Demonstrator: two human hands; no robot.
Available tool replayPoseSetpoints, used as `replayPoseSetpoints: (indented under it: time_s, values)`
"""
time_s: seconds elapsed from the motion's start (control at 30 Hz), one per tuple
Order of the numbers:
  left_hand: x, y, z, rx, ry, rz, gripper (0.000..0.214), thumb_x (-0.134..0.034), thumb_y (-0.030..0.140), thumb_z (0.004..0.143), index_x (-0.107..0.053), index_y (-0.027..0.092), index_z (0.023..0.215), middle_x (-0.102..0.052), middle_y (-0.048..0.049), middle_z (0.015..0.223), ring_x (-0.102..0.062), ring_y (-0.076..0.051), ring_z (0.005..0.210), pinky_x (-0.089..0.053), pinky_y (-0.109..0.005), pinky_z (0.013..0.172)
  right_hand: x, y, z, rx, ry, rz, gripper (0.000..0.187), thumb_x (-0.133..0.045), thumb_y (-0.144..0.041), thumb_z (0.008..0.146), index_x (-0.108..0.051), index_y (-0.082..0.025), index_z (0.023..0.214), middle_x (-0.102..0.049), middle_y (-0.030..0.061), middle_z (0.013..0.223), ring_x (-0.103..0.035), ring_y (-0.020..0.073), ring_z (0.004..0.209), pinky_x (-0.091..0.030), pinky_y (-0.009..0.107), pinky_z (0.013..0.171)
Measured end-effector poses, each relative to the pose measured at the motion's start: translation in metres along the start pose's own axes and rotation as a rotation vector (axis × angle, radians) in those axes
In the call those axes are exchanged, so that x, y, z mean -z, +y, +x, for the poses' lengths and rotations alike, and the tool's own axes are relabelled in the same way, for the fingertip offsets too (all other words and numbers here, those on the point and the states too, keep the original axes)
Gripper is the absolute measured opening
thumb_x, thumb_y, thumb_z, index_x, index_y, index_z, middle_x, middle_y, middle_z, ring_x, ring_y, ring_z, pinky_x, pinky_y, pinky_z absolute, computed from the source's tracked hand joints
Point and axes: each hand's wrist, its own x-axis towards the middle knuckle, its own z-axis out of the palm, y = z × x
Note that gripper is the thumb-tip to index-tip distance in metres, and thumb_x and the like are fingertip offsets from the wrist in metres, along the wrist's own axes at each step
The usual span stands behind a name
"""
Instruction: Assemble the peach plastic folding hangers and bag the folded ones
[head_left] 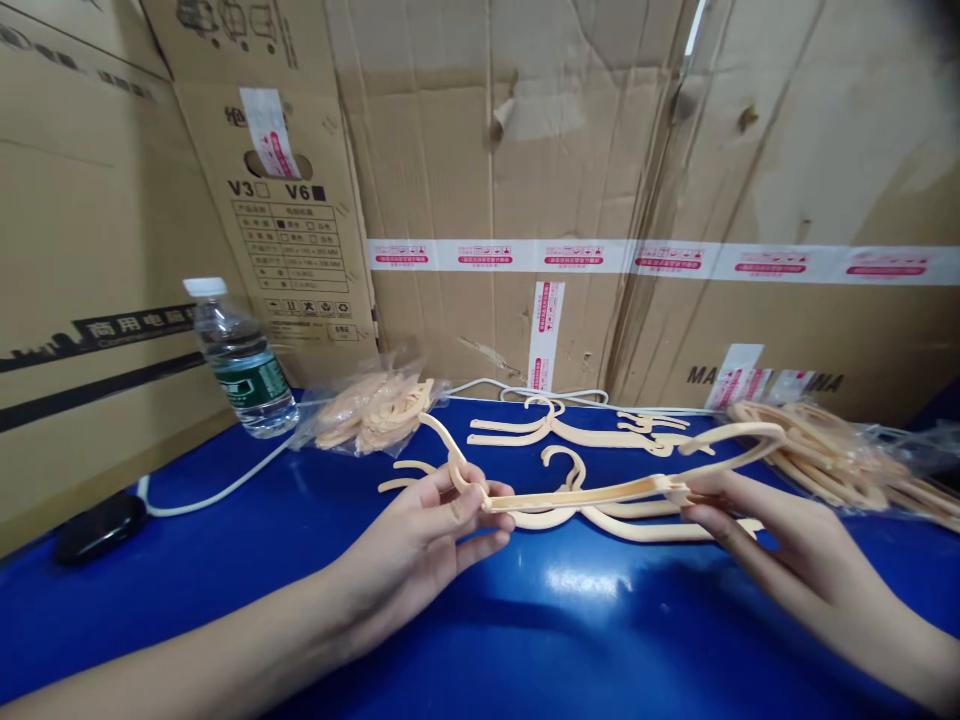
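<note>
A beige plastic folding clothes hanger (581, 497) is held above the blue table, its bar running roughly level between both hands. My left hand (439, 535) pinches its left end, where a curved piece rises up and to the left. The right end lies between the thumb and fingers of my right hand (787, 540), by a joint from which a curved loop (750, 432) extends. Behind it on the table lies another beige hanger (645, 533), partly hidden by the held one. Farther back are more hanger pieces (517, 434).
Clear bags of beige hanger parts lie at left (382, 410) and right (825, 455). A water bottle (251, 375) stands at the back left, near a black device (101, 527) with a white cable (217, 500). Cardboard boxes (480, 160) wall off the table's (480, 650) back.
</note>
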Motion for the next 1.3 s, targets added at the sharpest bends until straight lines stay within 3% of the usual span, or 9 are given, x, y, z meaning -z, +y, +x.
replayPoseSetpoints:
  time_s: [0.2,0.37,0.5,0.7,1.0,1.2,1.3]
  values:
    - [0.001,-0.004,-0.001,-0.022,0.027,0.071,0.026,-0.086,0.021,0.070,-0.062,0.014,0.074,-0.069,-0.0024,0.083,-0.065,-0.010,0.070,-0.051,-0.023,0.074,-0.002,-0.008,-0.002,0.098,0.090,-0.082,0.013,-0.051,-0.020,0.094,-0.059,-0.026,0.102,-0.071,0.0016,0.086,-0.069,0.0179,0.072,-0.053,0.024,0.062]
    - [0.001,-0.004,-0.002,-0.101,0.064,0.099,0.033,-0.090,0.020,0.061,-0.059,0.015,0.066,-0.069,-0.0004,0.076,-0.063,-0.011,0.064,-0.050,-0.022,0.068,-0.005,-0.008,-0.014,0.111,0.034,-0.054,0.022,-0.046,-0.020,0.095,-0.060,-0.026,0.111,-0.071,0.0058,0.102,-0.070,0.0221,0.088,-0.056,0.029,0.071]
    - [0.000,-0.005,-0.001,-0.105,0.145,0.108,0.033,-0.089,0.016,0.059,-0.057,0.015,0.065,-0.068,-0.0010,0.073,-0.061,-0.010,0.060,-0.048,-0.021,0.065,-0.010,-0.011,-0.020,0.078,0.050,-0.073,0.025,-0.048,-0.021,0.094,-0.058,-0.031,0.115,-0.071,0.0047,0.104,-0.069,0.0264,0.094,-0.056,0.034,0.073]
    - [0.001,-0.007,0.001,-0.094,0.204,0.113,0.026,-0.081,0.006,0.061,-0.056,0.014,0.063,-0.068,-0.0024,0.070,-0.061,-0.010,0.057,-0.049,-0.022,0.062,-0.012,-0.021,-0.015,0.079,0.046,-0.044,0.022,-0.049,-0.020,0.094,-0.056,-0.032,0.111,-0.072,0.0044,0.096,-0.070,0.0258,0.084,-0.056,0.032,0.063]
    - [-0.001,-0.005,0.000,-0.113,0.250,0.095,0.024,-0.072,-0.002,0.068,-0.056,0.014,0.067,-0.066,-0.0005,0.062,-0.063,-0.011,0.052,-0.053,-0.019,0.055,-0.012,-0.022,-0.016,-0.005,0.047,-0.006,0.016,-0.049,-0.027,0.097,-0.055,-0.031,0.111,-0.072,0.0021,0.094,-0.071,0.0219,0.080,-0.056,0.027,0.064]
    - [-0.005,-0.006,-0.001,-0.164,0.334,0.090,0.026,-0.067,-0.008,0.072,-0.056,0.014,0.065,-0.074,-0.0058,0.080,-0.069,-0.010,0.062,-0.057,-0.019,0.066,-0.013,-0.023,-0.017,-0.127,0.032,0.026,0.017,-0.053,-0.035,0.096,-0.061,-0.030,0.109,-0.073,0.0013,0.092,-0.072,0.0213,0.079,-0.057,0.023,0.061]
    - [-0.008,-0.009,-0.003,-0.190,0.342,0.105,0.020,-0.070,-0.003,0.075,-0.061,0.014,0.071,-0.075,-0.0072,0.086,-0.071,-0.011,0.069,-0.057,-0.019,0.071,-0.011,-0.021,-0.015,-0.219,0.046,0.058,0.019,-0.054,-0.040,0.095,-0.063,-0.027,0.106,-0.072,0.0019,0.089,-0.071,0.0205,0.074,-0.056,0.022,0.056]
